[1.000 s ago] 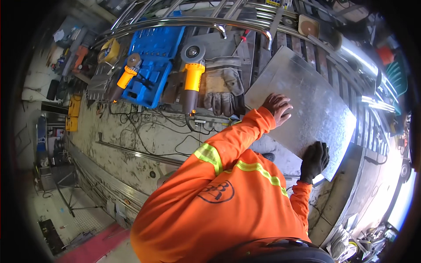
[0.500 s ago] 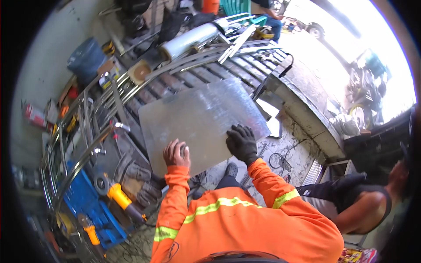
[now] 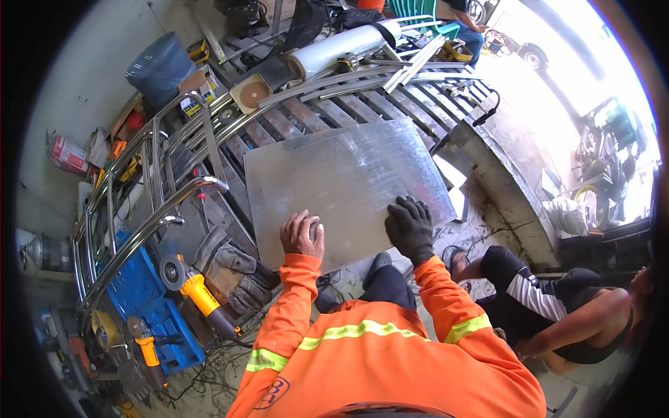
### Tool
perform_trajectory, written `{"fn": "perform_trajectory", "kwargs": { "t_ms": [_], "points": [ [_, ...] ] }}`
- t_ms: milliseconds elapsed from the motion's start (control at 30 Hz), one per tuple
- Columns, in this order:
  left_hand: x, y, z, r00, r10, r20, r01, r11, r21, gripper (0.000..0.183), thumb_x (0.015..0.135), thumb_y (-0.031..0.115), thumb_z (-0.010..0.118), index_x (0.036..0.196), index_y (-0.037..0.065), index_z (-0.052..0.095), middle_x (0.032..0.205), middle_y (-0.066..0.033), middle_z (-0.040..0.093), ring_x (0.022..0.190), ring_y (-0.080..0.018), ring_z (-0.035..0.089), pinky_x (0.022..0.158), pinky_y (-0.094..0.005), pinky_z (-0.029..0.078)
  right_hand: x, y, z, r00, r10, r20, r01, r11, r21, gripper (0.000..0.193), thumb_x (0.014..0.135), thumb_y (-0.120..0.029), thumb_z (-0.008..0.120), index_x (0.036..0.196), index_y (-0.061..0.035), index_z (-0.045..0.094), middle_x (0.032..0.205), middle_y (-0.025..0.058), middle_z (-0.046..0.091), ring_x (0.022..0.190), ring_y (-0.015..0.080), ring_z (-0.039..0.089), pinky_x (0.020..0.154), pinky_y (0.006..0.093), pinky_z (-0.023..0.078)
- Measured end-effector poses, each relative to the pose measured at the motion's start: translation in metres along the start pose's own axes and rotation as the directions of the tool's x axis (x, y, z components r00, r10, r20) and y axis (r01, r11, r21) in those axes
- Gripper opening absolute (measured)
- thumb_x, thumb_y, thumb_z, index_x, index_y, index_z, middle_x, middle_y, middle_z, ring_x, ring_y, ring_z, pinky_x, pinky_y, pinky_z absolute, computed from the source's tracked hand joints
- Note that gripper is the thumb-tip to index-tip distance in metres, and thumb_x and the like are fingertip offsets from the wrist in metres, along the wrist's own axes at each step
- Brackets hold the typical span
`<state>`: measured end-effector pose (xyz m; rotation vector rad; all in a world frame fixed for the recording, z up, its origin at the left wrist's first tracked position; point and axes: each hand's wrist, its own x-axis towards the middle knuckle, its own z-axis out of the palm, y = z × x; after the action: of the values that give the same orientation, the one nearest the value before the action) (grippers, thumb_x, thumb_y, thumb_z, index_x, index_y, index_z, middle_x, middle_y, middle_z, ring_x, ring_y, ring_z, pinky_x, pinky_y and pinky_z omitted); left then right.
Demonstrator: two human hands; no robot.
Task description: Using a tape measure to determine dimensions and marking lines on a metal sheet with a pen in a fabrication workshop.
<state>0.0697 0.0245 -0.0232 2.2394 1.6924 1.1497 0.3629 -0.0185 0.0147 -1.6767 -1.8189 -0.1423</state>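
A thin grey sheet of metal, with another sheet edge showing beneath it, lies on a slatted metal bench in front of me. My left hand, bare, rests on top near the sheet's front edge, its fingers slightly bent and the thumb to the right. My right hand, in a black glove, lies on the sheet close to the right front corner, fingers stretched forward and a little apart. Neither hand shows a tool in it. The undersides of both palms are hidden.
Bent chrome tubing fills the left side. Near it are a yellow angle grinder, a smaller grinder and a blue tool case. A plastic-wrapped roll lies behind. A person crouches at my right, beside a concrete ledge.
The view has shifted, so the bench and sheet appear farther right. Both hands stay on the sheet. The person at right has leaned lower, with knee and foot now showing.
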Motion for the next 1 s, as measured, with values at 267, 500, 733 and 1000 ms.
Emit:
{"fn": "perform_trajectory", "kwargs": {
  "t_ms": [267,500,733,1000],
  "points": [
    [0.01,0.015,0.0,0.996,-0.082,-0.019,0.082,0.997,0.003,0.028,0.088,0.025,0.073,0.111,0.011,0.069,0.126,-0.0096,0.066,0.12,-0.034,0.059,0.105,-0.0488,0.043,0.014,0.009,-0.007,0.997,0.019,0.073,-0.021,1.0,0.017,0.026,0.083,-0.025,0.074,0.107,-0.0167,0.071,0.122,0.0089,0.069,0.117,0.0341,0.063,0.105,0.0526,0.043],
    [0.02,0.026,0.006,0.972,-0.218,-0.092,0.233,0.951,0.202,0.033,0.09,0.033,0.073,0.114,0.012,0.067,0.123,-0.0101,0.065,0.115,-0.0352,0.061,0.099,-0.0495,0.045,0.086,0.078,-0.008,0.936,-0.12,0.33,0.032,0.965,0.259,0.013,0.086,-0.025,0.072,0.098,-0.0186,0.072,0.092,0.0056,0.07,0.086,0.0311,0.067,0.077,0.0444,0.05],
    [0.044,0.027,0.056,0.797,-0.493,-0.349,0.604,0.677,0.421,0.036,0.091,0.041,0.07,0.116,0.017,0.063,0.113,-0.0102,0.06,0.114,-0.0358,0.055,0.096,-0.0506,0.043,0.137,0.105,0.009,0.83,-0.168,0.532,-0.104,0.89,0.444,0.018,0.091,-0.029,0.071,0.103,-0.0162,0.075,0.087,0.006,0.072,0.075,0.0276,0.07,0.07,0.0408,0.055],
    [0.078,0.043,0.088,0.766,-0.442,-0.467,0.635,0.638,0.436,0.041,0.086,0.042,0.07,0.118,0.017,0.062,0.127,-0.0117,0.06,0.121,-0.0364,0.053,0.102,-0.052,0.04,0.241,0.092,0.048,0.771,-0.07,0.634,-0.517,0.514,0.685,0.039,0.098,-0.033,0.065,0.125,-0.0055,0.069,0.104,0.0137,0.076,0.087,0.0237,0.074,0.083,0.0378,0.057]
  ]
}}
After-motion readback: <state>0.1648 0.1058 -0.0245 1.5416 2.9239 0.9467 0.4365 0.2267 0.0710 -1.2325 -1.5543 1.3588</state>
